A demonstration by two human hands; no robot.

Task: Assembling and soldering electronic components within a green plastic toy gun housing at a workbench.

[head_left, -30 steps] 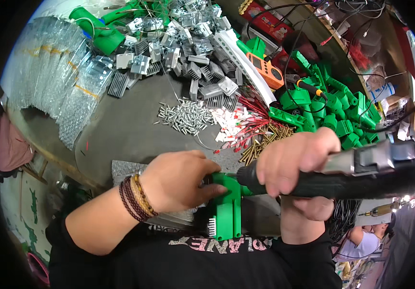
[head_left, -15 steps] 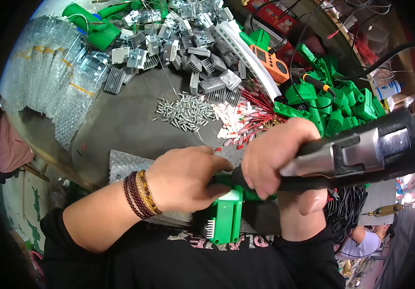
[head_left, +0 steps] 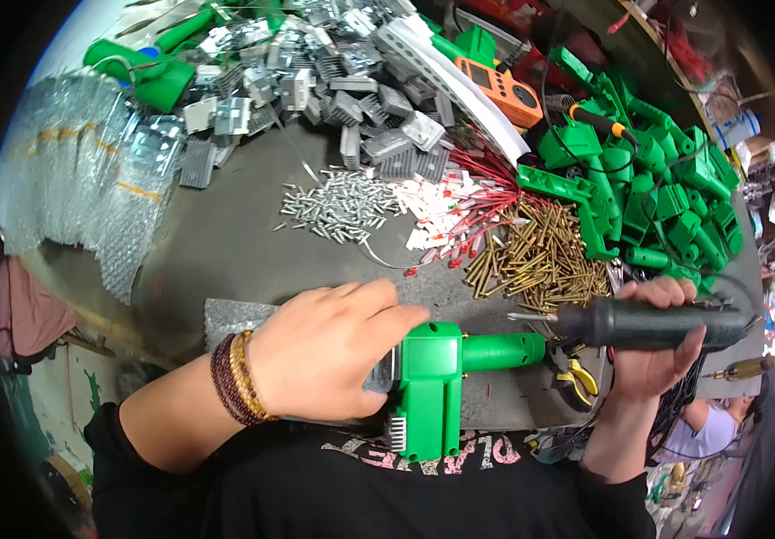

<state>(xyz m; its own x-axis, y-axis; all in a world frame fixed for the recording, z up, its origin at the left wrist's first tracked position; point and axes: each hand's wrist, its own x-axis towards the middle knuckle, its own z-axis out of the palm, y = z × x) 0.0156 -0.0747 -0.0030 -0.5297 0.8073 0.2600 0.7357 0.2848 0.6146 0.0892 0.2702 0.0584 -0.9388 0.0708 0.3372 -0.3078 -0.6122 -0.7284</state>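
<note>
A green plastic housing (head_left: 430, 395) with a round green handle (head_left: 501, 352) pointing right lies near my body. My left hand (head_left: 333, 350) is closed on the housing's left end, where a grey part shows; its fingertips are partly hidden. My right hand (head_left: 652, 355) holds a black electric screwdriver (head_left: 648, 323) at the right, lying level with its bit pointing left. The bit's tip is apart from the housing, just above and beyond the handle's end. Between the handle and my right hand lie yellow-and-black pliers (head_left: 578, 382).
Beyond my hands lie piles of long brass-coloured screws (head_left: 535, 260), silver screws (head_left: 338, 205) and red wires with white connectors (head_left: 437, 211). Grey finned metal blocks (head_left: 342, 108), an orange meter (head_left: 500, 90) and green plastic parts (head_left: 648, 180) stand farther back. Bubble-wrap bags (head_left: 73, 171) lie left.
My right hand has drawn the screwdriver away from the housing to the right, uncovering the handle, brass-coloured screws and pliers. My left hand stays on the housing.
</note>
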